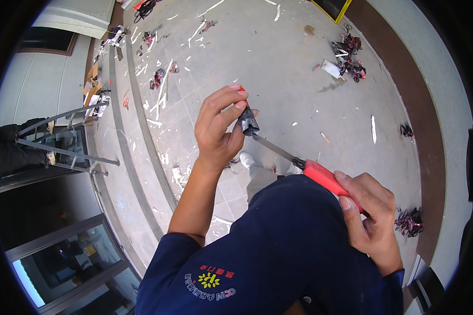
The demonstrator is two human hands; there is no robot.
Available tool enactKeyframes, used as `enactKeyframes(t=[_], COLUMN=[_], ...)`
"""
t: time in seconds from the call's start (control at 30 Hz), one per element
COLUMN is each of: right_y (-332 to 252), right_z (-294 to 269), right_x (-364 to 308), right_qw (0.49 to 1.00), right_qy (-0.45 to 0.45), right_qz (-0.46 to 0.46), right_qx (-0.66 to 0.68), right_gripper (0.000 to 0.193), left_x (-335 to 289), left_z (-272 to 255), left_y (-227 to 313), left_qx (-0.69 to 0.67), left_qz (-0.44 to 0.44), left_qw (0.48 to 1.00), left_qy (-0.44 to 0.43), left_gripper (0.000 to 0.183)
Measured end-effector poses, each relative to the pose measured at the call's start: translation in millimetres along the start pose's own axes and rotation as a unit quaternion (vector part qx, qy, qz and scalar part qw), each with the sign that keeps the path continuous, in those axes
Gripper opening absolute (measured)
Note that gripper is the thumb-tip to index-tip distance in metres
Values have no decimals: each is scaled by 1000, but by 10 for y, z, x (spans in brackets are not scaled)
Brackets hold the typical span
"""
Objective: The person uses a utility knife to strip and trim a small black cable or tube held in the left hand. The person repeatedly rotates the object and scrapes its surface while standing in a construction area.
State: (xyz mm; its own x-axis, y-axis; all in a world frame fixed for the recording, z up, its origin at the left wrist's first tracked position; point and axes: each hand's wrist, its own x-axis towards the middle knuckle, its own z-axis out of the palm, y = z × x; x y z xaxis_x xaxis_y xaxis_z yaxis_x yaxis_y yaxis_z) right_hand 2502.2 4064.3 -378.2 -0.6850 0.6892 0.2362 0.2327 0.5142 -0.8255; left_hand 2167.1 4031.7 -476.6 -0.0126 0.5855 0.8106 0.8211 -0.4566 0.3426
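My left hand (215,123) is raised in front of me, its fingers closed round a short black tube-like piece (248,124) with a red part at its upper end. The piece's ragged lower end points toward me. In my right hand (372,210) is a red-handled knife (325,177) with a black collar and a long, narrow grey blade. The blade slants up and left, its tip at or very near the black piece's lower end; whether they touch I cannot tell. My right thumb and fingers grip the rear of the handle.
White strips and scraps litter the grey floor (284,68). Tangled red and black wires (349,58) lie at the far right, with another wire bundle (410,222) nearer. At left, a person's dark-trousered legs (13,149) show by a metal ladder (71,149), next to shallow steps (129,126).
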Motion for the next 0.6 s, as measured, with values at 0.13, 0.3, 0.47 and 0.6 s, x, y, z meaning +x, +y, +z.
enactKeyframes(t=[0.13, 0.3, 0.47, 0.6], right_y=[-39, -59, -84, -92], right_z=[-33, -24, -30, 45], right_x=[27, 52, 80, 46], right_qw=[1000, 999, 995, 985], right_qy=[-6, -15, -11, 23], right_qz=[-7, 28, 70, 32], right_qx=[-18, -38, -72, -169], right_gripper=[38, 37, 36, 34], left_x=[26, 46, 41, -3], left_z=[26, 32, 53, 99], left_y=[21, 52, 22, 32], left_qx=[23, 52, 78, 69], left_qz=[21, 48, 62, 27], left_qw=[1000, 997, 995, 996], left_qy=[4, -12, -28, -40], left_gripper=[46, 41, 35, 36])
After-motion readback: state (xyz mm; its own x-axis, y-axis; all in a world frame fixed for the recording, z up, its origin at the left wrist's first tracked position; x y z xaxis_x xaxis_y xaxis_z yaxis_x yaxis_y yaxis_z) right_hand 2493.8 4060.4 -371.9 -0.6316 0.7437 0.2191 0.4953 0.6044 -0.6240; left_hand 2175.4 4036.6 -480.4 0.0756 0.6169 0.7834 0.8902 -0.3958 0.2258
